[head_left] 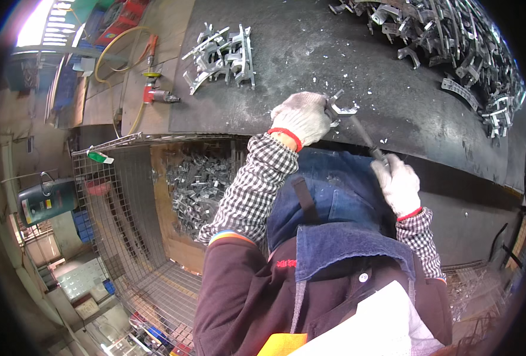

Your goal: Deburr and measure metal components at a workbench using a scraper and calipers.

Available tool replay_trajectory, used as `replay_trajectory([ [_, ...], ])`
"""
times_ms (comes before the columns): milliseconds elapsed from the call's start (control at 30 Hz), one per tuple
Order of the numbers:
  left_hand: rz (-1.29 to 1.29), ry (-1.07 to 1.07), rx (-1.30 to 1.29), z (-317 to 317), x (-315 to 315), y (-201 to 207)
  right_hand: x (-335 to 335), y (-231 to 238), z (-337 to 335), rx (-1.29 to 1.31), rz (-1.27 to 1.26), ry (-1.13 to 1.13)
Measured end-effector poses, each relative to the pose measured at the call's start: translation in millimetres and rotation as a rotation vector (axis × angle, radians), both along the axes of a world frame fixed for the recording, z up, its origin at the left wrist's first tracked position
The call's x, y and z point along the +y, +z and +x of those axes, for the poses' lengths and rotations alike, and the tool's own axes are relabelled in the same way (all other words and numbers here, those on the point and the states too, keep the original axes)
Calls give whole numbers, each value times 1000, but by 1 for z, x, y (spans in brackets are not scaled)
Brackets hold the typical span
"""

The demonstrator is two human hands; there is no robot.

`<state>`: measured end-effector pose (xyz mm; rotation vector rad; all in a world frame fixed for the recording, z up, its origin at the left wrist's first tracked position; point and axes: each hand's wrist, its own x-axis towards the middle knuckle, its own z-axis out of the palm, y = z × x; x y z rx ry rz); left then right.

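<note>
My left hand (301, 117), in a white knit glove with a red cuff, is closed around a small silver metal bracket (341, 110) at the near edge of the dark bench. My right hand (397, 185), gloved the same way, grips the handle of a long file (364, 132). The file's blade slants up and left from that hand and meets the bracket. The exact shape of the bracket is partly hidden by my left fingers.
A big heap of metal brackets (453, 35) covers the bench's far right. A smaller group of brackets (221, 56) lies at left, near a red air tool (156, 95) with a yellow hose. Below, a wire cage (120, 207) stands beside a box of metal parts (198, 184).
</note>
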<state>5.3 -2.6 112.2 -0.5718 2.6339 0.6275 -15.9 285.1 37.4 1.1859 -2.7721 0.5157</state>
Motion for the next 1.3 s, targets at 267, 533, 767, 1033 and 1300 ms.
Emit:
replay_trajectory([
  [267, -62, -51, 195, 20, 1, -17, -13, 14, -9, -1331, 4, -244],
  [533, 163, -91, 403, 36, -9, -25, 16, 5, -21, 70, -92, 29],
  [767, 1277, 403, 979, 54, 16, -66, -12, 73, 2, -1216, -8, 22],
  [1033, 1016, 369, 1132, 62, 17, -63, -15, 75, 8, -1333, -26, 110],
  [1300, 635, 249, 1167, 64, 19, -54, -8, 78, 9, -1153, -160, 45],
])
